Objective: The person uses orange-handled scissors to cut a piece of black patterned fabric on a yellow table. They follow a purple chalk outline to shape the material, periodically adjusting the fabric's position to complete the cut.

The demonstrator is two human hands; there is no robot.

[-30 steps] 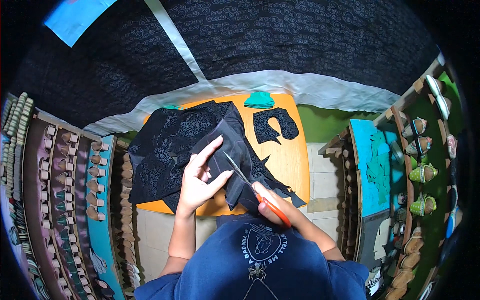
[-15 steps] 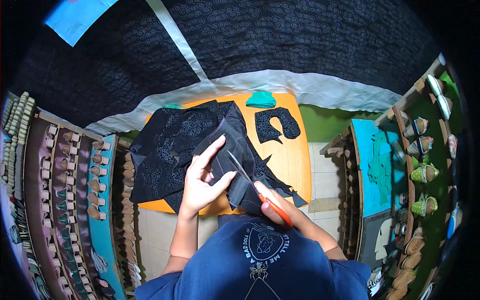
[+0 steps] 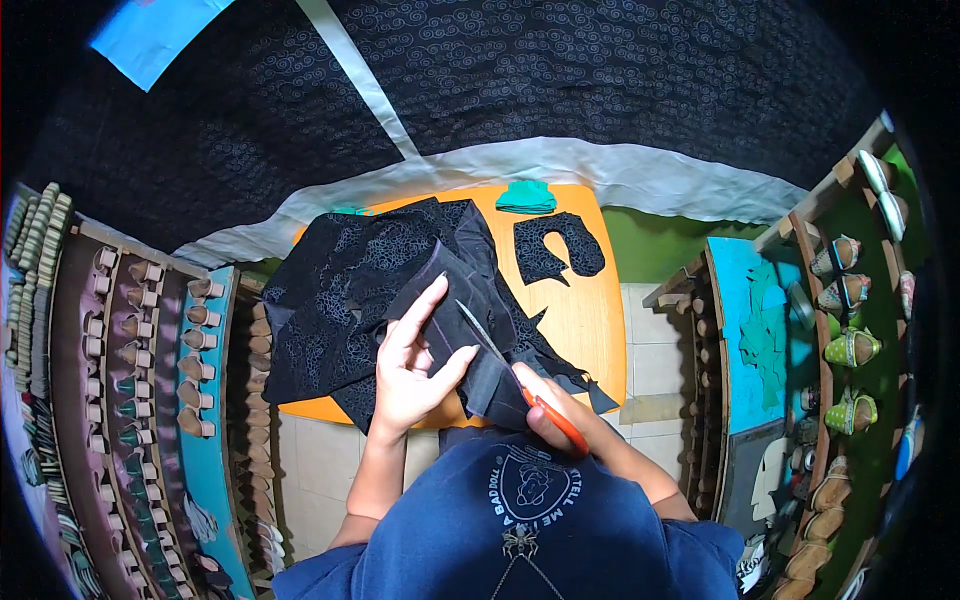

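My left hand (image 3: 412,375) grips a dark piece of fabric (image 3: 440,285) marked with pale lines, its index finger stretched along the cloth and its thumb lying on top. In my right hand (image 3: 548,400) is a pair of scissors with orange handles (image 3: 565,430). Their blades (image 3: 483,330) point away to the left, across the marked fabric; whether they are parted is too small to tell. Beneath and beyond lies a large heap of black patterned lace cloth (image 3: 345,280), spread over the orange table (image 3: 590,335).
A cut black lace piece (image 3: 540,255) and folded green cloth (image 3: 527,197) rest at the table's far right. Racks of shoe lasts (image 3: 195,340) stand at left. Shelves with finished shoes (image 3: 852,347) and a blue board (image 3: 735,330) flank the right.
The marked fabric's far corner has come down toward me and apart from the dark cloth behind it. Both hands keep nearly the same hold, with the scissors still over the fabric.
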